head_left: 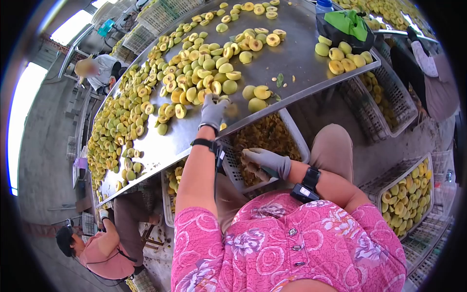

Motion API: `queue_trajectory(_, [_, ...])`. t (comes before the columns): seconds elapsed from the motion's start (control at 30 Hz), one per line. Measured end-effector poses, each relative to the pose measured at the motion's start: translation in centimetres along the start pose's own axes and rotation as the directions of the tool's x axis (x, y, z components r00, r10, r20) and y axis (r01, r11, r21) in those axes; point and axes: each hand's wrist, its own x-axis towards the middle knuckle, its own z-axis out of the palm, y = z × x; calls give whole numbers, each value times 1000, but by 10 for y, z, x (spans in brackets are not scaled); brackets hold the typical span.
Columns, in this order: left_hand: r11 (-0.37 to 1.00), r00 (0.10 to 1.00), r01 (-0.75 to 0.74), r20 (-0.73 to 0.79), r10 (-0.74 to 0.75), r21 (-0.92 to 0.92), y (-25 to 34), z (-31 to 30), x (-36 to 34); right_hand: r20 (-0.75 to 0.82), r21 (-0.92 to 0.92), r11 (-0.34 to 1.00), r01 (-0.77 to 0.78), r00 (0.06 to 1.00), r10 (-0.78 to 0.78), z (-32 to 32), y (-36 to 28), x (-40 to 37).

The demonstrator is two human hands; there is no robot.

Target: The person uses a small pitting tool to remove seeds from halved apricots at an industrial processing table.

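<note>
Halved yellow-green fruit point(194, 68) lies in a long pile on the metal table point(292, 63). My left hand point(213, 113), in a grey glove, reaches over the table's near edge. Its fingers are apart and touch the near side of the pile; nothing is visibly held. Lower and to the right, my gloved right hand point(267, 161) is closed above a white crate point(297, 138) of brownish fruit pieces point(265, 134). A dark greenish item shows beneath its fingers, too hidden to name. Several fruits point(258, 97) sit near the edge, right of my left hand.
A black bag with green cloth point(348, 27) and more fruit point(343, 56) are at the table's right corner. Crates of fruit point(406, 194) stand at the right. Co-workers are at the lower left point(104, 248), upper left point(99, 70) and upper right point(438, 73).
</note>
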Motion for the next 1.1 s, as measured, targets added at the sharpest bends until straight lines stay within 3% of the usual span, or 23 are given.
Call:
queue_trajectory(0.03, [933,990,130,96,-103,-335,-7,0,1,-33,-66,998,-15,999,13,-2,0,3])
queue_trajectory(0.07, [934,990,129,93,-104,-332,-16,0,-4,-29,-66,998,-13,1000,12,-3,1,4])
queue_trajectory(0.1, [647,981,183,179,-73,-740,-18,-8,-20,-69,-130,991,24,997,-34,0,-1,2])
queue_trajectory(0.13, [192,972,232,236,-4,-954,-23,-13,-33,-105,-196,979,58,991,-80,3,-4,0])
queue_trajectory(0.17, [15,972,234,234,8,-972,-30,-15,-41,-139,-295,954,62,984,-107,7,-9,-4])
queue_trajectory(0.2, [9,973,230,230,0,-973,-32,-19,-53,-174,-298,953,49,979,-105,12,-12,-7])
queue_trajectory(0.27, [-281,977,204,179,112,-938,-27,-32,-82,-126,-262,956,132,977,-170,16,-15,-6])
queue_trajectory(0.33, [-324,985,168,146,92,-931,-23,-39,-107,-126,-290,945,149,973,-192,25,-20,-7])
queue_trajectory(0.4, [-494,973,221,227,48,-841,-22,-44,-124,-127,-319,933,165,968,-215,35,-25,-7])
queue_trajectory(0.53, [-617,967,218,254,31,-756,-28,-27,-138,-79,-429,884,183,968,-239,48,-29,-2])
queue_trajectory(0.7, [-540,972,186,232,-17,-821,-21,-18,-151,-75,-450,871,197,964,-257,58,-30,-3])
queue_trajectory(0.8, [-498,984,178,169,64,-849,-15,-17,-157,-80,-487,854,181,965,-251,58,-27,-1])
queue_trajectory(0.9, [-445,991,120,130,8,-888,-8,-19,-163,-75,-527,826,201,957,-281,60,-25,-4])
queue_trajectory(0.97, [-309,1000,22,15,23,-951,-2,-21,-168,-61,-528,827,194,962,-265,58,-22,-2])
queue_trajectory(1.1, [-308,998,45,56,-26,-950,2,-26,-170,-39,-554,823,120,985,-170,57,-26,-4])
